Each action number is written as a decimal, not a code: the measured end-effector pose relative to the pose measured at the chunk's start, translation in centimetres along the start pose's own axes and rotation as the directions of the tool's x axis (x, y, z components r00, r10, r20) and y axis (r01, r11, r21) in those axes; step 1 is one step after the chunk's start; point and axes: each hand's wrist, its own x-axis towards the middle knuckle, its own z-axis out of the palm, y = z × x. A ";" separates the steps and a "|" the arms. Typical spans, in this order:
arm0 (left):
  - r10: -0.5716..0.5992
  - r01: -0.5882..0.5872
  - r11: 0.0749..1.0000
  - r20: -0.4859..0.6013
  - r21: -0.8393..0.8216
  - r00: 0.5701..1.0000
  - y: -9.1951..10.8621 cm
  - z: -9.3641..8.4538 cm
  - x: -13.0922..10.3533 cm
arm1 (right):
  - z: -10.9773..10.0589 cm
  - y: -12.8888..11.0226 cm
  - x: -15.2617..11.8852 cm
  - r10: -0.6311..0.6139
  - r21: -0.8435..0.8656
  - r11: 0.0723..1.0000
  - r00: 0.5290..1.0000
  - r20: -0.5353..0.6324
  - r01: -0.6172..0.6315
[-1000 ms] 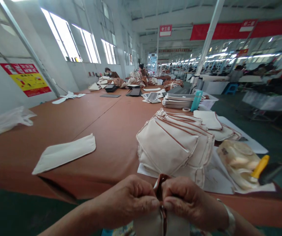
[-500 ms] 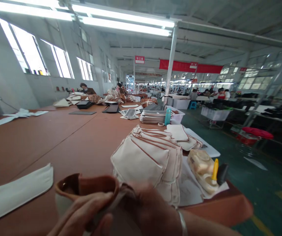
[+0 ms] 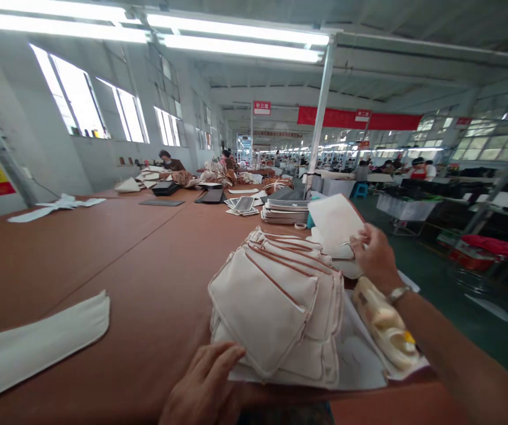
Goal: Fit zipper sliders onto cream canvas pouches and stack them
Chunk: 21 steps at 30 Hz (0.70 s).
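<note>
My right hand (image 3: pixel 375 257) pinches the edge of a cream panel (image 3: pixel 336 218), raised above other panels at the right of the table. Near the table's front edge is my left hand (image 3: pixel 207 378), its fingers apart and nothing in it, beside the lower left of a large pile of cream pieces with brown edging (image 3: pixel 267 313). Under my right forearm sits a cut-open plastic container (image 3: pixel 384 321), with a bit of yellow showing in it.
A long cream piece (image 3: pixel 41 348) lies at the left of the brown table (image 3: pixel 147 265). Stacked panels (image 3: pixel 285 211), a tape roll (image 3: pixel 300 225) and a metal post (image 3: pixel 320 112) stand behind the pile. People sit farther back.
The brown-rimmed piece between my hands is out of sight. My right hand has moved forward and right and lifted a cream panel. My left hand has come to the pile's near side. The view has shifted left.
</note>
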 end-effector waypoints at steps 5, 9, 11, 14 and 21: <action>0.125 -0.167 0.979 0.302 0.119 0.945 0.4 5.7 8.4 | 6.5 0.0 -7.3 -0.193 0.138 0.979 0.897 0.398 0.149; 0.230 -0.297 0.947 0.395 0.118 0.889 0.3 10.6 13.1 | 10.2 0.8 -7.2 -0.228 0.154 0.973 0.834 0.502 0.173; 0.262 -0.342 0.932 0.430 0.120 0.864 0.0 11.9 13.5 | 11.1 1.9 -6.3 -0.211 0.127 0.977 0.831 0.515 0.170; 0.274 -0.366 0.920 0.436 0.139 0.857 -0.3 11.7 12.4 | 11.6 3.3 -5.9 -0.211 0.094 0.977 0.824 0.526 0.190; 0.129 -0.193 0.952 0.259 0.240 0.957 -3.2 3.5 4.9 | 11.9 3.1 -8.3 -0.253 -0.002 0.956 0.824 0.508 0.295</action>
